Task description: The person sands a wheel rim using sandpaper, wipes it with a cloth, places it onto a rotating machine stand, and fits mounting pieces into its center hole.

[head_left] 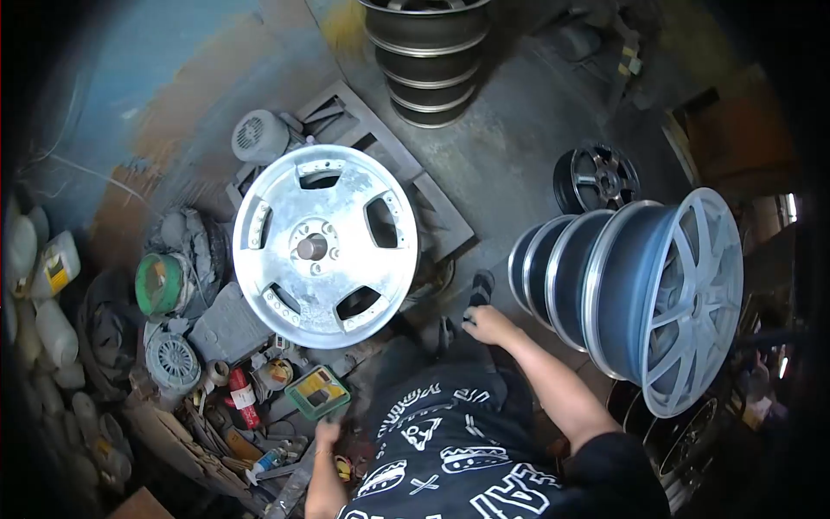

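Observation:
A silver wheel rim (pixel 346 208) with five window-like openings sits in front of me, a round shaft end showing through its centre. My right hand (pixel 490 326) is to the right of the rim, fingers curled; a small dark patch shows at the fingertips, and I cannot make out what it is. Low on the left, my left hand (pixel 327 432) is just below a green-edged container (pixel 318 392) with a yellow inside. Whether its fingers touch that container is unclear, as they are small and partly hidden.
On the right stands a stack of rims topped by a grey spoked rim (pixel 696 303). Another rim stack (pixel 428 65) is at the back, near a dark small rim (pixel 598 177). Left are a motor (pixel 259 137), a green tub (pixel 158 284), a red bottle (pixel 244 400) and several plastic jugs.

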### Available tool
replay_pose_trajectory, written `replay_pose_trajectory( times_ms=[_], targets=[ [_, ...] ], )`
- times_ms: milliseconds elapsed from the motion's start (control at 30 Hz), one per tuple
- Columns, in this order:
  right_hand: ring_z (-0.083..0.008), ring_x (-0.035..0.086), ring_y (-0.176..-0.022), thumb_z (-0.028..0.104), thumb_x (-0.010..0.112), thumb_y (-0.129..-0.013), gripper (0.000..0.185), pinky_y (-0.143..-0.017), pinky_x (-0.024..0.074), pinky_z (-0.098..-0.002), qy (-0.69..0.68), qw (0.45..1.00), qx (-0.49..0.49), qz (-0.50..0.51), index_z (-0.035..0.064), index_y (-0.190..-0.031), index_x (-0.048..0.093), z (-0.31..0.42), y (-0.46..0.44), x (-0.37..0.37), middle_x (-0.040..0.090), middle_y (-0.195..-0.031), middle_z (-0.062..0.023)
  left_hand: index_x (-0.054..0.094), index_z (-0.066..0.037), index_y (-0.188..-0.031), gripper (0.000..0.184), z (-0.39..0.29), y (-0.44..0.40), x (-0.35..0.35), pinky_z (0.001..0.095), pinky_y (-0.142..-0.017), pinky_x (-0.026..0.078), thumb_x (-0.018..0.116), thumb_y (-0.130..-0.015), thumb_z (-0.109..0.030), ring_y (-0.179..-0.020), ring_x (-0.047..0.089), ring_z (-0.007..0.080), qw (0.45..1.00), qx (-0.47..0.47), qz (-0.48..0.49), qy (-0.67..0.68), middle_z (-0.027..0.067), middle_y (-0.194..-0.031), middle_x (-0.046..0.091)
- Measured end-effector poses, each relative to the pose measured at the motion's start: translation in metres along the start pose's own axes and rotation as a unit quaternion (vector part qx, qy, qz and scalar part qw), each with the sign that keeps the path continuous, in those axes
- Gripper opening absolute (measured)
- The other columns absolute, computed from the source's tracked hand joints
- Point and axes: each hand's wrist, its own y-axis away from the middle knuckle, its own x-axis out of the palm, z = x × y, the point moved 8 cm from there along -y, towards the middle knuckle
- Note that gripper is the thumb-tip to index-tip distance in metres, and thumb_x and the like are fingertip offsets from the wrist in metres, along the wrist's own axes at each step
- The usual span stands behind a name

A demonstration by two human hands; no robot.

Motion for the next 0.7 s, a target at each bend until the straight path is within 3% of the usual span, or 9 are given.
replay_pose_trajectory(
  times_ms=[67,167,200,300,367,400,500,567,700],
  targets=[
    [-0.0407,0.063,-0.103,0.030,0.068,-0.083,0.040,-0.091,0.0485,-0.0488,0.024,0.997,0.070,-0.006,0.0017,-0.112,0.063,-0.025,-0.043,0.028,0.067,-0.106,-0.0251,0.064,0.005,-0.112,0.044,0.054,0.007,-0.029,0.0367,-0.071,0.052,0.067,-0.088,-0.032,-0.080,0.069,0.0241,0.990,-0.138,0.040,0.007,0.0189,-0.095,0.071],
    [-0.0406,0.059,-0.113,0.032,0.068,-0.084,0.047,-0.097,0.0473,-0.0458,-0.135,0.961,0.233,-0.065,0.0064,-0.122,0.062,-0.061,-0.110,0.066,0.063,-0.119,-0.0244,0.061,0.003,-0.093,0.026,0.045,-0.006,-0.069,0.0335,-0.057,0.048,0.065,-0.092,-0.022,-0.061,0.058,0.0154,0.988,-0.066,0.018,0.138,0.0100,-0.076,0.066],
    [-0.0406,0.059,-0.113,0.032,0.068,-0.084,0.047,-0.097,0.0473,-0.0458,-0.139,0.963,0.226,-0.053,0.0064,-0.122,0.062,-0.063,-0.127,0.081,0.063,-0.119,-0.0244,0.060,0.002,-0.086,0.023,0.025,-0.002,-0.089,0.0329,-0.056,0.046,0.064,-0.093,-0.019,-0.059,0.055,0.0142,0.968,-0.045,-0.023,0.244,0.0071,-0.073,0.063],
    [-0.0387,0.058,-0.116,0.032,0.066,-0.086,0.047,-0.097,0.0471,-0.0438,-0.132,0.938,0.300,-0.109,0.0037,-0.123,0.061,-0.080,-0.191,0.115,0.062,-0.123,-0.0234,0.063,-0.001,-0.093,0.014,-0.117,0.034,-0.133,0.0286,-0.067,0.047,0.063,-0.094,-0.015,-0.071,0.055,0.0095,0.986,0.056,-0.107,0.115,0.0013,-0.075,0.062],
    [-0.0384,0.058,-0.116,0.031,0.065,-0.087,0.046,-0.097,0.0467,-0.0435,-0.079,0.939,0.320,-0.093,0.0023,-0.122,0.061,-0.100,-0.224,0.146,0.062,-0.123,-0.0235,0.064,-0.002,-0.098,0.015,-0.161,0.046,-0.117,0.0274,-0.069,0.050,0.065,-0.092,-0.015,-0.075,0.059,0.0098,0.988,0.099,-0.073,0.092,0.0021,-0.080,0.065],
    [-0.0382,0.058,-0.116,0.031,0.065,-0.087,0.046,-0.097,0.0465,-0.0434,-0.046,0.942,0.322,-0.080,0.0015,-0.122,0.061,-0.112,-0.231,0.162,0.062,-0.122,-0.0235,0.065,-0.003,-0.101,0.016,-0.190,0.058,-0.107,0.0287,-0.070,0.051,0.068,-0.090,-0.014,-0.075,0.061,0.0115,0.994,0.004,0.001,0.112,0.0066,-0.082,0.068],
    [-0.0377,0.059,-0.115,0.029,0.064,-0.088,0.045,-0.098,0.0460,-0.0430,0.023,0.958,0.284,-0.040,-0.0007,-0.121,0.061,-0.128,-0.226,0.198,0.063,-0.121,-0.0236,0.065,-0.003,-0.103,0.029,-0.177,0.063,-0.074,0.0368,-0.072,0.052,0.067,-0.090,-0.029,-0.083,0.066,0.0323,0.991,0.119,0.063,0.004,0.0174,-0.094,0.066],
    [-0.0374,0.059,-0.115,0.029,0.063,-0.088,0.045,-0.098,0.0456,-0.0427,0.041,0.966,0.254,-0.017,-0.0021,-0.121,0.061,-0.131,-0.215,0.205,0.064,-0.121,-0.0236,0.062,-0.002,-0.094,0.024,-0.140,0.058,-0.090,0.0440,-0.077,0.051,0.064,-0.090,-0.026,-0.087,0.063,0.0408,0.987,0.126,-0.036,-0.092,0.0223,-0.095,0.064],
    [-0.0367,0.060,-0.114,0.027,0.062,-0.089,0.044,-0.098,0.0448,-0.0421,0.060,0.968,0.243,0.011,-0.0050,-0.120,0.061,-0.143,-0.189,0.189,0.064,-0.119,-0.0237,0.063,-0.002,-0.083,0.008,-0.042,0.065,-0.243,0.0381,-0.073,0.051,0.061,-0.086,-0.010,-0.077,0.066,0.0325,0.896,-0.017,-0.443,-0.004,0.0173,-0.083,0.066]
  ],
)
